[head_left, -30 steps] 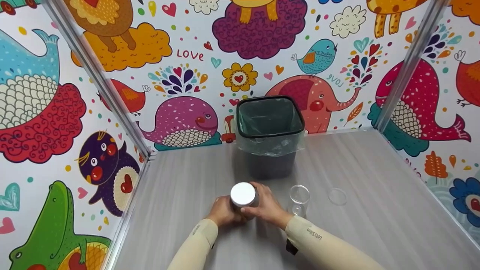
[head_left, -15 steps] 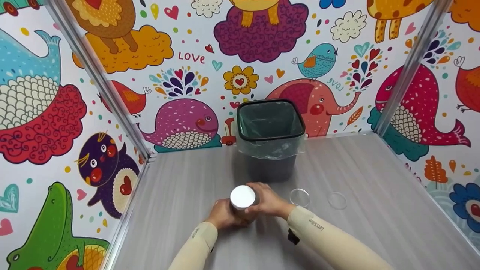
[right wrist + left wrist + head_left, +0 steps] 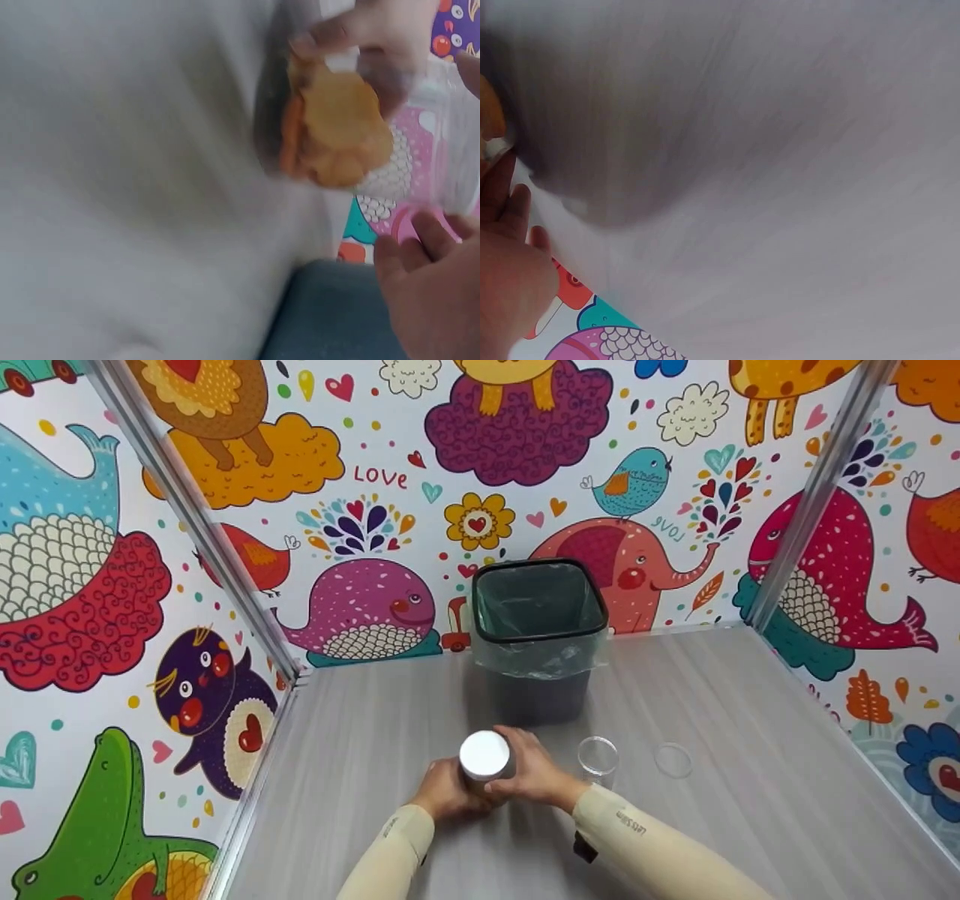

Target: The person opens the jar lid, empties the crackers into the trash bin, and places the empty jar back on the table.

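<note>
A clear jar [image 3: 424, 112] with a white lid [image 3: 484, 754] stands between my two hands at the front middle of the table. Orange-yellow pieces [image 3: 341, 127], like dried fruit, lie in its lower part. My left hand [image 3: 445, 789] grips the jar low down, its thumb and fingers round the base in the right wrist view. Higher up, just below the lid, my right hand [image 3: 534, 769] holds the jar's side with curved fingers and thumb. The left wrist view catches only part of the left hand [image 3: 514, 270] at its edge.
Behind the jar, a dark bin [image 3: 536, 697] with a clear liner stands against the patterned wall. To the right are a clear, cup-like container [image 3: 598, 756], partly hidden by the right arm, and a thin clear ring or lid [image 3: 673, 760] lying on the grey table [image 3: 750, 810].
Both hands stay on the jar in nearly the same place. The right thumb shifts slightly along its side, and the head view has tilted a little.
</note>
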Available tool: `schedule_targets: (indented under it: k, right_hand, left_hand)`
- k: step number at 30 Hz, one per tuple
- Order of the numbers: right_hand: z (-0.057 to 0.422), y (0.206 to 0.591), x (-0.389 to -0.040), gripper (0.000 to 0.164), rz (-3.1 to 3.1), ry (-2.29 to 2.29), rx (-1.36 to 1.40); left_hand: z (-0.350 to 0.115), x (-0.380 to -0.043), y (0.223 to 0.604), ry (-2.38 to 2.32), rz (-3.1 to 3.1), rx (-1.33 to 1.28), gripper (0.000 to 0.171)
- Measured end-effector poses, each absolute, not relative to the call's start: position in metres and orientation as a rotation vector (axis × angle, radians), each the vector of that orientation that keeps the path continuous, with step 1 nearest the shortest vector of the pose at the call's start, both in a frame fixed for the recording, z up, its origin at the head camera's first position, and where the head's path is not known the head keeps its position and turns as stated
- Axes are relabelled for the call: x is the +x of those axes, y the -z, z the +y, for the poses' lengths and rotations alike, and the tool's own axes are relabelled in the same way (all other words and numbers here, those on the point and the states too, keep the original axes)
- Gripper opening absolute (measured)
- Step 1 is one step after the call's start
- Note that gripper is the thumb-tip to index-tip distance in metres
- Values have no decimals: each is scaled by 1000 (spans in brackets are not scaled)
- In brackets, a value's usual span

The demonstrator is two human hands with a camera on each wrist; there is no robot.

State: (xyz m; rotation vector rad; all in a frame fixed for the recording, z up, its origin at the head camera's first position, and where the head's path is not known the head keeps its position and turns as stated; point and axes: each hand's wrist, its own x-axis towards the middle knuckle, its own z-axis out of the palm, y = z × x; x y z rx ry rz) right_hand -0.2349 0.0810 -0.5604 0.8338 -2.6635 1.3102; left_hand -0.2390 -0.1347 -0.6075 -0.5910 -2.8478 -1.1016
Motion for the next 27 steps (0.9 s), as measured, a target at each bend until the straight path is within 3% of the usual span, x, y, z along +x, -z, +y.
schedule_targets:
  k: [10,27]
  right_hand:
    - [69,571,-230,93,-2556,-1343,708]
    - [84,545,-251,88,-2814,-1291,946]
  left_hand:
    - [-135,-241,607,1083,-2876,-587,77]
    - [-135,-240,606,1103,-2872,-573,77]
